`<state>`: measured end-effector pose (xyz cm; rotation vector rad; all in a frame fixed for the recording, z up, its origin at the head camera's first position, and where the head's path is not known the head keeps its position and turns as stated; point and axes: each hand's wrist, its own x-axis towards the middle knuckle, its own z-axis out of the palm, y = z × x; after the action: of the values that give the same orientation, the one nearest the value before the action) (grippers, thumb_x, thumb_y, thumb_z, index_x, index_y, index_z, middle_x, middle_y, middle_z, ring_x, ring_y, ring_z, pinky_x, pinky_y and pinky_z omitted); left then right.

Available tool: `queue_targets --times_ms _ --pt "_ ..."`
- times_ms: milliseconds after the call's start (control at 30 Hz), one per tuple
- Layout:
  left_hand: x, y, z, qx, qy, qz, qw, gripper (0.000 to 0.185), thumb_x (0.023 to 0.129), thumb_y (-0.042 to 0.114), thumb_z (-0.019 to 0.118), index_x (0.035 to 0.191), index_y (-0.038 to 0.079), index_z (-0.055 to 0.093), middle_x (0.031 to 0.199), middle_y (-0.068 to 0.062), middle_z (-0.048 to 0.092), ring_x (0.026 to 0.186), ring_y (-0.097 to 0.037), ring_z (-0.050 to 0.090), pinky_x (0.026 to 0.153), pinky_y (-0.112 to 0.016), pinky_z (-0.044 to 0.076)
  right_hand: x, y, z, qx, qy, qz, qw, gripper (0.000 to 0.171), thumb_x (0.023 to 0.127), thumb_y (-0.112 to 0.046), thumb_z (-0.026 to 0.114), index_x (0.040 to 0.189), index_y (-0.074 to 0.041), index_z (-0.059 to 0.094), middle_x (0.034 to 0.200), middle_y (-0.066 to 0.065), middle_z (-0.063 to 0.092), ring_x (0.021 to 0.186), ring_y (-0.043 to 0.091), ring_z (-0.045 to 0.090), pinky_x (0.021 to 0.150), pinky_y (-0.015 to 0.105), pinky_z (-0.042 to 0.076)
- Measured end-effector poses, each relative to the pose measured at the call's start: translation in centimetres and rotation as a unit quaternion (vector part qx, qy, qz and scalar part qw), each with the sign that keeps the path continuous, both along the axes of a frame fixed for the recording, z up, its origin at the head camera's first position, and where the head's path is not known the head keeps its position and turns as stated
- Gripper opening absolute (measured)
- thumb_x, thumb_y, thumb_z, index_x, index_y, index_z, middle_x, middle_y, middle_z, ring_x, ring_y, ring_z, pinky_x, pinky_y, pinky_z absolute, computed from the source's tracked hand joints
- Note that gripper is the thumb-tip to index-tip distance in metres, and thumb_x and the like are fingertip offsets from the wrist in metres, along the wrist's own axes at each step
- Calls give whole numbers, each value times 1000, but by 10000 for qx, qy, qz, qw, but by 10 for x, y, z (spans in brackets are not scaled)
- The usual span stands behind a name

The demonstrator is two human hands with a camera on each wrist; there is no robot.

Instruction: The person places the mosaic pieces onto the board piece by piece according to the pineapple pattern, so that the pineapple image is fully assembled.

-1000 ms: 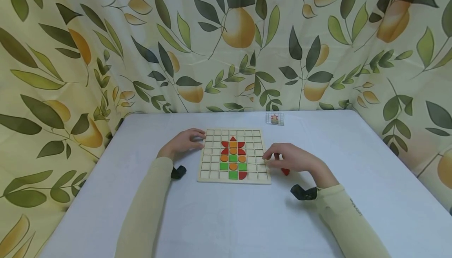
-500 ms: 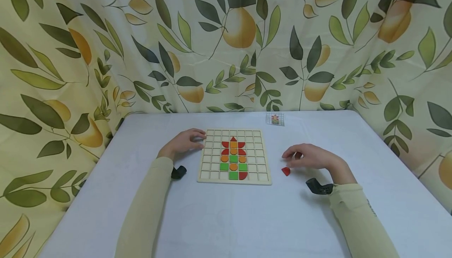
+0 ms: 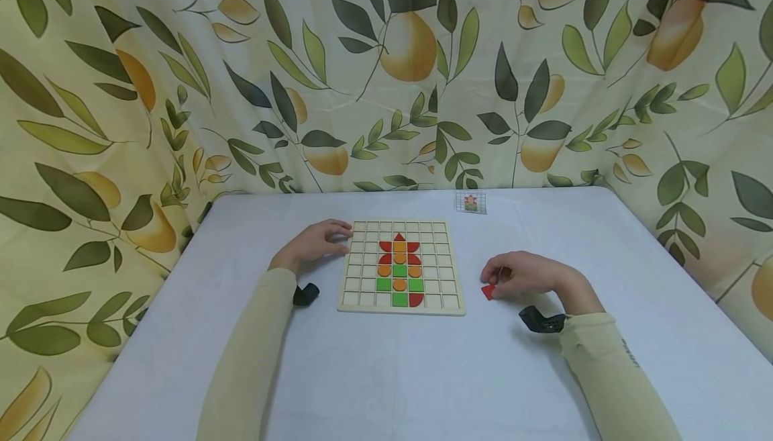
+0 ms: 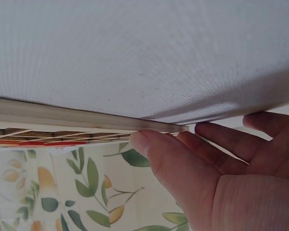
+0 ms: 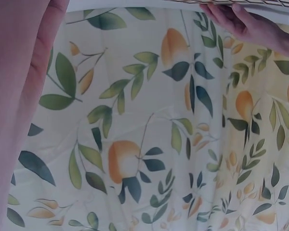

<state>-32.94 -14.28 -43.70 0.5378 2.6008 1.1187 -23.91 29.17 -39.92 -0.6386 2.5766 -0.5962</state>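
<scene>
A wooden grid board (image 3: 362, 290) lies mid-table with red, orange and green pieces set in a figure (image 3: 398, 266). My left hand (image 3: 338, 236) rests on the board's left edge with its fingers fairly straight. In the left wrist view those fingers (image 4: 154, 144) lie against the board's rim (image 4: 86, 118). To the right of the board, my right hand (image 3: 492, 283) has its fingers curled down on a small red piece (image 3: 488, 291) on the table. A trace of red also shows between its fingers. The right wrist view shows only a blurred part of that hand (image 5: 19, 96).
A small pattern card (image 3: 470, 203) lies at the back of the white table (image 3: 392, 374). Leaf-and-pear curtains (image 3: 386, 72) close in the back and both sides. Black wrist mounts (image 3: 540, 320) sit by both sleeves.
My right hand left the board's right edge, swung out to the right, then came down onto the red piece lying on the table. The left hand and the board stayed still.
</scene>
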Motion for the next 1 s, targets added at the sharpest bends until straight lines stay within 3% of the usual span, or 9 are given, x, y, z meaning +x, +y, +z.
queue_targets --times_ms 333,633,1000 --pt "-1 1 -2 -50 -84 128 9999 40 79 31 71 117 23 62 134 12 46 135 -14 29 114 -39 20 -6 -2 -4 -84 319 -133 9994 9 82 -22 68 90 -21 64 79 -7 59 78 14 51 69 25 44" --pt "-1 0 -3 -23 3 80 10000 40 79 31 71 117 23 62 134 11 47 134 -15 31 114 -39 22 -2 -3 -4 -145 208 -102 9996 29 82 -20 69 110 -24 63 93 -8 61 85 14 52 74 26 47" --pt "0 0 0 -65 38 -10 10000 39 80 28 70 117 20 62 133 9 47 134 -15 31 114 -38 22 -3 -10 -7 -247 534 74 9982 17 85 -23 65 102 -24 63 77 -5 53 77 12 49 65 23 41"
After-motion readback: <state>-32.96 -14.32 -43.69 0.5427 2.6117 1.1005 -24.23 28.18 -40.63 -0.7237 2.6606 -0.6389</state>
